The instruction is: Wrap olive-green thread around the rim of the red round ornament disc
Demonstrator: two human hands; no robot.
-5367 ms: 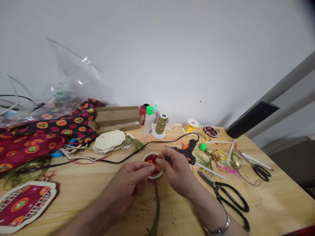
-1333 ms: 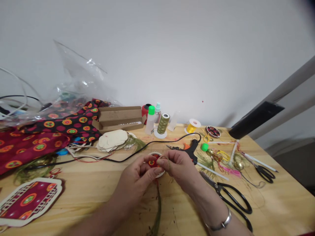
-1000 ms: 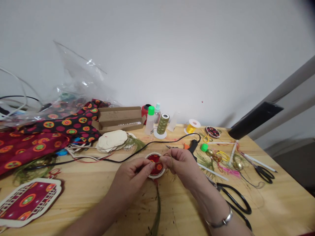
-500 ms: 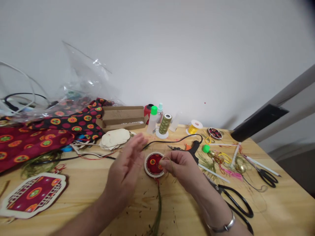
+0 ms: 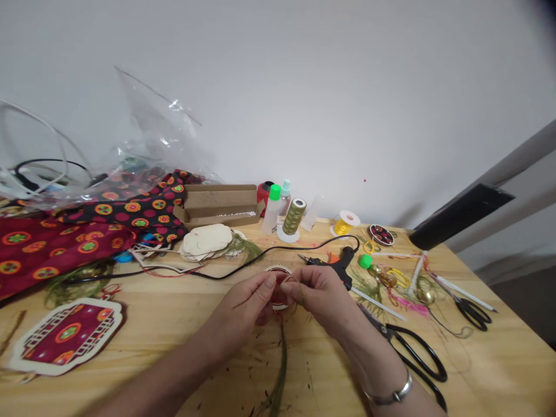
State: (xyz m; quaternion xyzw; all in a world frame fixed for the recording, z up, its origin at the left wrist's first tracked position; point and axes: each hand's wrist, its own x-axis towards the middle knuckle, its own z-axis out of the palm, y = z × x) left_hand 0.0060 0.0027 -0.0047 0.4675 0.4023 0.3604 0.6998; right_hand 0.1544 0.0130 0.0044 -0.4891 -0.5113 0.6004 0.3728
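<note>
My right hand [image 5: 319, 289] is closed in a pinch on a thin cord [image 5: 292, 278], which curves out over the fingertips. Just to its left, my left hand [image 5: 245, 301] has its thumb and fingers pressed together; whatever lies between them is hidden. Both sets of fingertips nearly meet above a round ornament [image 5: 278, 269] with a pale rim and a dark red patterned cloth face. The hands cover much of this ornament. From its lower end a green thread tassel [image 5: 283, 356] trails toward me across the wooden table [image 5: 182, 341].
At left lies a larger pale-framed ornament [image 5: 67, 333], with patterned fabric [image 5: 39, 249] behind it. Pale cut-out pieces [image 5: 207, 240], an open cardboard box [image 5: 221, 205] and a green thread spool [image 5: 294, 217] stand farther back. A glue gun [image 5: 343, 266] and large scissors [image 5: 408, 341] lie at right.
My left hand has moved right from an open, spread pose and closed beside the right fingertips, now covering part of the round ornament. The right hand keeps its pinch.
</note>
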